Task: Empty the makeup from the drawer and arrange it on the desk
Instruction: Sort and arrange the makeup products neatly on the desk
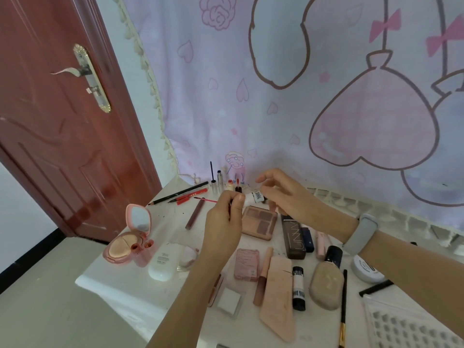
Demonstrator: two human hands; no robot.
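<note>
- Presently, both hands are raised above the middle of the white desk (120, 282), meeting at one small white tube (253, 197).
- Left hand (223, 222): fingers curled, thumb and fingertips pinching the tube's left end.
- Right hand (286, 194): fingers bent around the tube's right end, index finger lifted clear; a grey wristband (361, 233) sits on that wrist.
- Tube: held level, clear of the desk, barcode label facing up, just above the eyeshadow palette (259, 222).
- Left desk edge: open pink compact (130, 237), mirror lid upright, with a white bottle (163, 262) lying beside it.
- Rear: black pencil (179, 193) and red pencil (192, 197) lie side by side; silver mascara tubes (217, 183) stand upright.
- Front right: dark foundation tube (293, 237), beige sponge (326, 285), long brush (343, 307).
- Drawer: cannot tell its position; a white perforated basket (411, 327) shows at the lower right corner.
</note>
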